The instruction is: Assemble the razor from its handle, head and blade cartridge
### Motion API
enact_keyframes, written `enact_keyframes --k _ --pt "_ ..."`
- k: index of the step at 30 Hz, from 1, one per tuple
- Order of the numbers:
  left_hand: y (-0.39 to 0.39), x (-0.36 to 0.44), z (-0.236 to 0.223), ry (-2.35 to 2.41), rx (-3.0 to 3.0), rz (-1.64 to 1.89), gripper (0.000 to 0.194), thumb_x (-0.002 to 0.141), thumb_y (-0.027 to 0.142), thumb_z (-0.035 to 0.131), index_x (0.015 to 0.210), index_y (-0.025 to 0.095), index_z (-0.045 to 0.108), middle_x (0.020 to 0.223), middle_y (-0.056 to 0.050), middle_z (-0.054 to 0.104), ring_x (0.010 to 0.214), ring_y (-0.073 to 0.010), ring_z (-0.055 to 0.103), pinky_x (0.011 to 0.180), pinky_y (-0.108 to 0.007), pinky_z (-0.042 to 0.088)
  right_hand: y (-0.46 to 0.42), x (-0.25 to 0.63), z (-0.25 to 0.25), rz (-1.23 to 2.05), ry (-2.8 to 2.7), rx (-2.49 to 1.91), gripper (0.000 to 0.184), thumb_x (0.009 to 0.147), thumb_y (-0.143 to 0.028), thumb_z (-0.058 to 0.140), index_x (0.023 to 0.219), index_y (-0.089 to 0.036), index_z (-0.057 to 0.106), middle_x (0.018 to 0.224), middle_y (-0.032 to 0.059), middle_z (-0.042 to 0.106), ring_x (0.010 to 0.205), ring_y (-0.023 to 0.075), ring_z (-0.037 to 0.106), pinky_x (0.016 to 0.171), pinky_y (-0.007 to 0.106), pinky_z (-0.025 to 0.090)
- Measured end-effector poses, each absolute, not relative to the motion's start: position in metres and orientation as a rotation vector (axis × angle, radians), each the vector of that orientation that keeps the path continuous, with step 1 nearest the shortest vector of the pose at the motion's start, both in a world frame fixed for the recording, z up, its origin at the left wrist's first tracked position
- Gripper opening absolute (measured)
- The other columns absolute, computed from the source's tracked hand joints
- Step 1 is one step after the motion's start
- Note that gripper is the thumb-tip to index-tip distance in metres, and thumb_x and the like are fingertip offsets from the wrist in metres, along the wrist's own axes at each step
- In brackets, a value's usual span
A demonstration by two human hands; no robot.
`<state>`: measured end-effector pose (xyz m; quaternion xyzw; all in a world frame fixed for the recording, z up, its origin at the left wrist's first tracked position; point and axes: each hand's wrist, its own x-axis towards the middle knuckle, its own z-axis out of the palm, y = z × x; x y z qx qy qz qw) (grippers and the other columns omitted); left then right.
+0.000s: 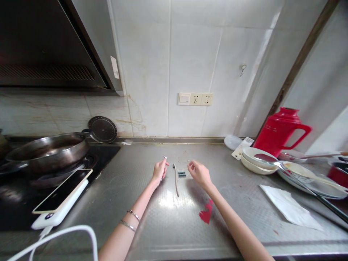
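My left hand (160, 172) is closed around a slim object. Only its small dark-and-silver T-shaped head (165, 157) shows above the fingers; the rest is hidden in the hand. My right hand (199, 173) is held in a pinch just above the metal counter (152, 232). Something tiny and pale may be at its fingertips, too small to make out. Between the hands lies a thin greyish stick (176, 183) with a dark end pointing at the wall. Beside the stick, nearer my right hand, are small dark blue-green pieces (181, 174) lying flat.
A red scrap (206, 212) lies near my right forearm. At left, a steel pan (51, 150) sits on the black hob, with a phone (63, 190) on a white power bank nearby. At right stand a red thermos (277, 132), stacked bowls (258, 161) and a white tissue (289, 206).
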<state>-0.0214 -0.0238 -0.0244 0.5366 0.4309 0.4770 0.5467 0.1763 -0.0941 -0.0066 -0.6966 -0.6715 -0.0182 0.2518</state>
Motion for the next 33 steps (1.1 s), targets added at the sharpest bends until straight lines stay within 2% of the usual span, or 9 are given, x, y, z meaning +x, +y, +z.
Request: enact_keyframes --k 3,8,12,19,25,29,33 --pt "-0.025 -0.021 -0.023 1.020 1.295 1.135 0.046 0.074 0.061 0.044 0.068 0.017 0.051 0.038 0.009 0.034 0.026 -0.0046 0.028 0.028 -0.017 0.018 -0.098 0.139 0.000 0.090 -1.975 -2.009 0.027 0.085 -0.038 0.042 0.092 -0.022 0.062 0.079 0.0057 0.068 0.072 0.0174 0.062 0.061 0.023 0.039" --pt "-0.030 -0.021 -0.018 1.032 1.318 1.133 0.045 0.074 0.061 0.043 0.068 0.016 0.052 0.038 0.009 0.034 0.027 -0.0044 0.028 0.029 -0.017 0.019 -0.096 0.105 -0.002 0.131 -2.096 -2.095 0.035 0.084 -0.038 0.040 0.089 -0.016 0.067 0.087 0.0153 0.069 0.080 0.0252 0.065 0.064 0.031 0.045" --pt "-0.032 -0.021 -0.015 1.014 1.316 1.142 0.043 0.074 0.057 0.043 0.069 0.016 0.052 0.039 0.009 0.036 0.028 -0.0046 0.029 0.030 -0.018 0.020 -0.095 0.103 -0.006 0.138 -2.080 -2.143 0.036 0.085 -0.034 0.038 0.091 -0.014 0.068 0.091 0.0192 0.068 0.084 0.0270 0.066 0.068 0.033 0.047" --pt "-0.033 -0.023 -0.011 0.985 1.261 1.190 0.031 0.074 0.042 0.039 0.070 0.016 0.054 0.041 0.007 0.038 0.029 -0.0055 0.030 0.032 -0.018 0.021 -0.095 0.107 -0.015 0.156 -2.107 -2.114 0.035 0.085 -0.027 0.036 0.086 -0.014 0.069 0.089 0.0181 0.069 0.083 0.0275 0.066 0.066 0.032 0.047" --pt "-0.034 -0.025 -0.007 1.004 1.268 1.203 0.030 0.074 0.042 0.040 0.073 0.016 0.056 0.044 0.007 0.041 0.032 -0.0058 0.032 0.034 -0.018 0.023 -0.095 0.117 -0.007 0.137 -2.089 -2.047 0.039 0.090 -0.033 0.031 0.081 -0.017 0.066 0.084 0.0143 0.069 0.077 0.0222 0.066 0.062 0.026 0.043" --pt "-0.035 -0.026 -0.002 0.954 1.326 1.214 0.029 0.071 0.042 0.051 0.077 0.015 0.057 0.054 0.003 0.052 0.038 -0.0068 0.043 0.037 -0.018 0.030 -0.095 0.136 0.006 0.027 -1.971 -1.975 0.037 0.092 -0.039 0.030 0.090 -0.021 0.062 0.076 0.0072 0.069 0.069 0.0181 0.064 0.059 0.023 0.039" --pt "-0.034 -0.026 0.000 0.937 1.413 1.209 0.029 0.068 0.040 0.059 0.078 0.013 0.057 0.070 -0.005 0.065 0.046 -0.0099 0.054 0.045 -0.020 0.038 -0.090 0.160 0.008 -0.044 -1.822 -1.716 0.036 0.093 -0.035 0.029 0.103 -0.022 0.061 0.086 0.0068 0.068 0.078 0.0167 0.062 0.067 0.023 0.041"
